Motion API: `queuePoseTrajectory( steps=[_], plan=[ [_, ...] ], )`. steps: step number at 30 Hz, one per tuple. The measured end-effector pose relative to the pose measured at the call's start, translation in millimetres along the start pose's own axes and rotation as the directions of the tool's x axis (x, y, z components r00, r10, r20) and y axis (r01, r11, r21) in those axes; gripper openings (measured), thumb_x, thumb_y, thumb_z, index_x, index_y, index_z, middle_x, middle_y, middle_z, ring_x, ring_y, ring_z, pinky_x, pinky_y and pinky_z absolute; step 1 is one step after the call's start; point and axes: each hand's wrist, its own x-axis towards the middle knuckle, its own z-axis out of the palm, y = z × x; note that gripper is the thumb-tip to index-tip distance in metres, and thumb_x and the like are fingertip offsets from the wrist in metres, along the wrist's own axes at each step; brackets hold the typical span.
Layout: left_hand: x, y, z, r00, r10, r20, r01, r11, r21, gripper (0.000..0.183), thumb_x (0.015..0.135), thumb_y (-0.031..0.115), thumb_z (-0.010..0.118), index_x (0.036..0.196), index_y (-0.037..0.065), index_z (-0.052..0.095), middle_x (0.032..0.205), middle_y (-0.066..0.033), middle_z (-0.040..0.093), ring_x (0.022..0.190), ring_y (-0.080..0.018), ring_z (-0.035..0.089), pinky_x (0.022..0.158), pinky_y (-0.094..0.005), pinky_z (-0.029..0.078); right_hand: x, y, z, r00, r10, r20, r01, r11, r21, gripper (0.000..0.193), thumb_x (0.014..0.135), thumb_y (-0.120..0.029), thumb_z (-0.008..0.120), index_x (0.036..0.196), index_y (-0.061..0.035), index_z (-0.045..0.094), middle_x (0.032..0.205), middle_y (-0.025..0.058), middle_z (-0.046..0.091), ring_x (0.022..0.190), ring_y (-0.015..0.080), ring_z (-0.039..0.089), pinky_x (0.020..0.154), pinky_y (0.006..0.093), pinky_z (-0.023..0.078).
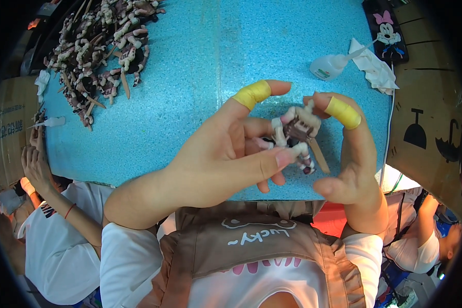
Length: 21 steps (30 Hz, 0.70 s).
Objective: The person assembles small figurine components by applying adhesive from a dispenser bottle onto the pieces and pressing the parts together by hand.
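Over the near part of the blue table, my left hand (205, 154) is closed on a small cream and brown figurine (302, 126), pinched between thumb and fingers. Its legs show beside my thumb, and a flat wooden stick (319, 156) slants down beside it. My right hand (355, 154) is open at the figurine's right side. Its index fingertip is close to the figurine's top; whether they touch I cannot tell. The right thumb stands apart below. Yellow tape wraps one finger of each hand.
A heap of similar figurines with wooden sticks (105, 51) covers the table's (200, 56) far left. At far right are a squeeze bottle (328, 66), crumpled tissue (373, 66) and a dark cartoon-decorated case (387, 31). Another person's hand (36, 159) is at left, near a small bottle (55, 121).
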Motion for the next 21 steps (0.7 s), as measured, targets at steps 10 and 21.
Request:
queuePoseTrajectory(
  steps=[10, 21],
  plan=[
    [-0.6, -1.0, 7.9, 0.999, 0.038, -0.025, -0.038, 0.999, 0.018, 0.065, 0.082, 0.013, 0.062, 0.135, 0.008, 0.025, 0.102, -0.0159, 0.060, 0.069, -0.0130, 0.060, 0.057, -0.0207, 0.048, -4.1, -5.9, 7.5, 0.996, 0.089, -0.002, -0.088, 0.976, -0.200, 0.069, 0.067, -0.036, 0.070, 0.120, 0.0029, 0.048, 0.121, 0.0196, 0.039, 0.108, 0.0303, 0.043, 0.094, 0.0398, 0.033],
    [-1.4, -1.6, 9.5, 0.995, 0.039, -0.089, -0.038, 0.999, 0.003, 0.071, 0.070, 0.004, 0.071, 0.129, 0.002, 0.031, 0.111, -0.0191, 0.056, 0.101, -0.0248, 0.057, 0.085, -0.0331, 0.048, -7.5, -3.4, 11.0, 0.993, 0.100, -0.058, -0.096, 0.993, 0.074, 0.066, 0.069, -0.035, 0.069, 0.117, 0.0050, 0.049, 0.116, 0.0179, 0.043, 0.109, 0.0287, 0.043, 0.095, 0.0399, 0.031]
  ],
)
